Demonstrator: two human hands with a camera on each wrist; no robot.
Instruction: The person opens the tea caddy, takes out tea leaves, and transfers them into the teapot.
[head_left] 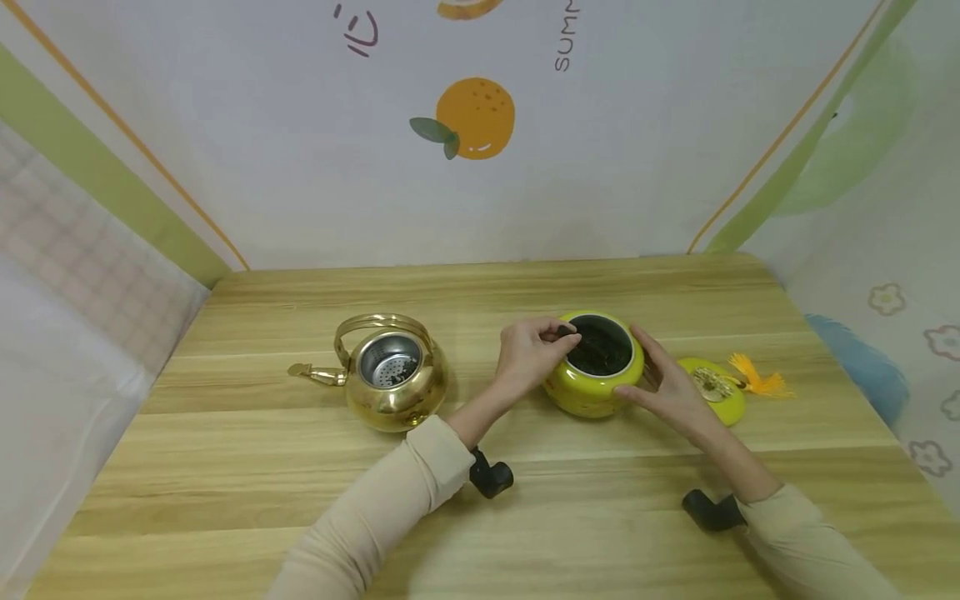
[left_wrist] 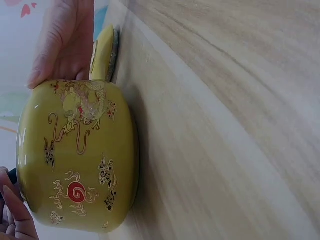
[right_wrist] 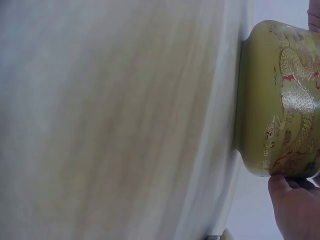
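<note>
A round yellow jar (head_left: 592, 404) with a dragon pattern stands uncovered on the table, dark tea leaves (head_left: 603, 350) inside. My right hand (head_left: 667, 387) grips its side, thumb in front and fingers behind. At the mouth's left edge, my left hand (head_left: 531, 350) pinches a small dark thing (head_left: 567, 331); I cannot tell whether it is leaves or a tool. In the left wrist view those left fingertips (left_wrist: 20, 205) are beside the jar's rim. To the left sits a brass kettle (head_left: 397, 408), lidless, a few dark leaves lying in its perforated strainer (head_left: 390, 362).
Right of the jar lies its yellow lid (head_left: 727, 408) with an orange tassel (head_left: 761, 379). The kettle's spout (head_left: 318, 375) points left and its handle (head_left: 382, 319) arches up. Behind the wooden table (head_left: 585, 517) hangs a printed cloth (head_left: 600, 167). Black camera mounts sit at both wrists.
</note>
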